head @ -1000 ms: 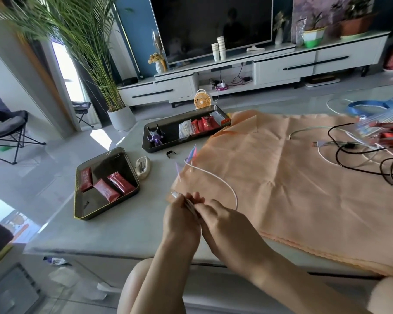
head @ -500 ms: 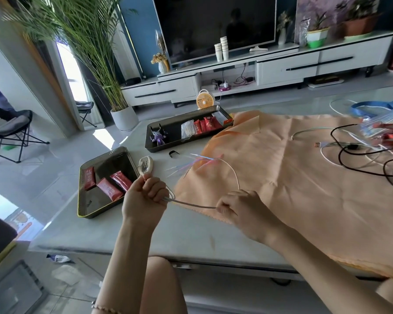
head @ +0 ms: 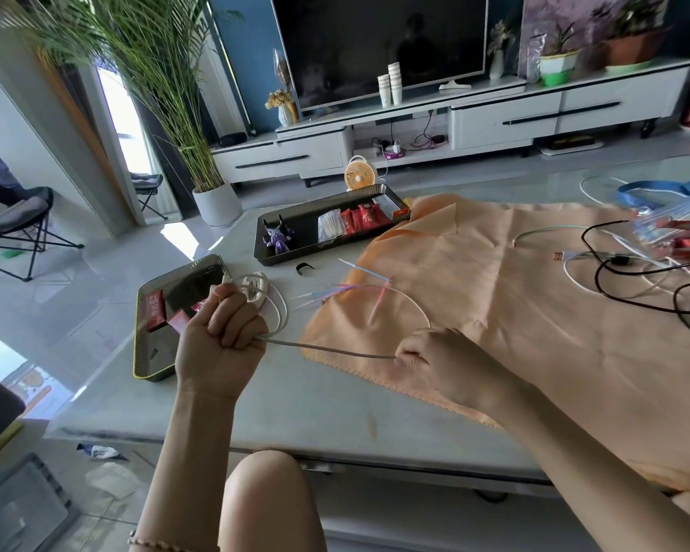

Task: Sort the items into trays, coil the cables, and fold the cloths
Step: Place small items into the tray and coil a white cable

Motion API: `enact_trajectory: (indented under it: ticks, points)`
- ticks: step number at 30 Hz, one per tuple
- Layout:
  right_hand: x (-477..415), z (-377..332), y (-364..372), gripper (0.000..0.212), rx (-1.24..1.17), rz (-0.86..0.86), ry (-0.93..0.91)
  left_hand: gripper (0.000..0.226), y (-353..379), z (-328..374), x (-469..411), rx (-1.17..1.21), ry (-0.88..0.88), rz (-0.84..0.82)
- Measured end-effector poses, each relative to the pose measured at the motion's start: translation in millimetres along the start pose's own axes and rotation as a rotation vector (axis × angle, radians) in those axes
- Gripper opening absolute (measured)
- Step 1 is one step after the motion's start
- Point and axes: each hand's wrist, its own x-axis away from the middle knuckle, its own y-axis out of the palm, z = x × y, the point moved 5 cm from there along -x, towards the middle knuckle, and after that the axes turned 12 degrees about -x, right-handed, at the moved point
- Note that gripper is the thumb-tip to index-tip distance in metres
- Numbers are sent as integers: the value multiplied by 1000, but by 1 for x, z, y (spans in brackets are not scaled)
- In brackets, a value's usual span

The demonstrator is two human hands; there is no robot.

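Note:
My left hand (head: 220, 336) grips loops of a white cable (head: 327, 352) above the near dark tray (head: 146, 356), which holds red packets. My right hand (head: 435, 360) pinches the same cable over the front edge of the orange cloth (head: 514, 312); the cable runs taut between both hands and arcs back behind my right hand. A second dark tray (head: 295, 253) further back holds a purple figure, red packets and a clear bag. Thin coloured sticks (head: 359, 284) lie at the cloth's left edge. More black and white cables (head: 634, 272) tangle on the cloth at the right.
A small black clip (head: 304, 268) lies between the trays. A clear bag with red packets (head: 682, 237) and a blue strap (head: 654, 193) sit at the far right. A small orange fan (head: 360, 175) stands on the floor behind the table. My knee (head: 263, 496) is below the table edge.
My hands have moved apart from each other: the left drew leftward and up with the cable loops, the right stayed at the cloth's edge, stretching the cable between them.

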Motion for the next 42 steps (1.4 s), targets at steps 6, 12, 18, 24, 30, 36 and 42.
enact_trajectory:
  ticks: [6,12,18,24,30,36,42]
  points:
    - [-1,7,-7,24,123,63,15,36,8,4,2,176,-86,-232]
    - [-6,22,-9,21,204,31,100,28,14,24,9,188,-105,-271]
    - [-5,19,-14,27,111,2,94,36,19,-7,5,133,-247,-259]
    - [4,-19,-5,37,-451,61,26,34,24,-52,-1,-81,-255,-120]
    - [3,-31,7,25,-952,212,-2,33,44,-99,9,-156,-409,-154]
    - [10,-26,7,43,-511,345,-84,33,48,-109,15,-171,-448,-129]
    - [11,-26,7,24,-379,305,-88,32,43,-112,21,-162,-478,-79]
